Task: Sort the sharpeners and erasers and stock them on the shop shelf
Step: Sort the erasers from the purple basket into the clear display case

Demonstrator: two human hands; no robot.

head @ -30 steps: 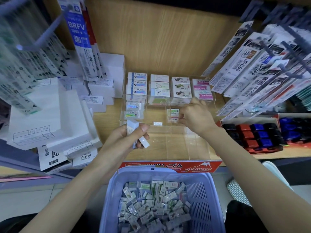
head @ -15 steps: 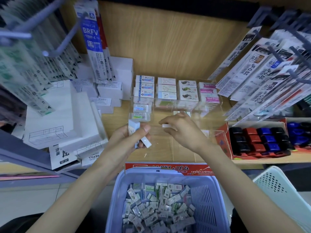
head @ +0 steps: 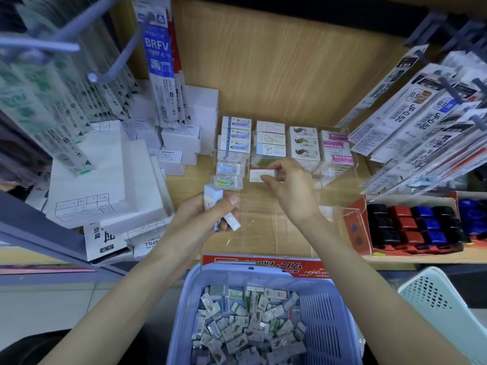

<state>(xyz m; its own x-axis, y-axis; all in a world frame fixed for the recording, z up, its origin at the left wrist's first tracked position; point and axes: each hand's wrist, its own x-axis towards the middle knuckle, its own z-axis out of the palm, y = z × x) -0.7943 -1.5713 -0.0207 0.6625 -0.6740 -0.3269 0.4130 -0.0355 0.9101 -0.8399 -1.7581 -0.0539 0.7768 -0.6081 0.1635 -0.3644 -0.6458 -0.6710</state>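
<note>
Presently, one wrapped eraser (head: 257, 175) is pinched at its end by the right hand (head: 292, 191), at the second lane of the clear tray (head: 351, 213). Spare erasers (head: 212, 200) are gripped in the left hand (head: 208, 219). The eraser is judged light, stiff and slick-wrapped, so opposite edges should be pinched.

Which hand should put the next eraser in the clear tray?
Probably the right hand: it pinches an eraser at the clear tray. The left hand grips spare erasers farther back.
</note>
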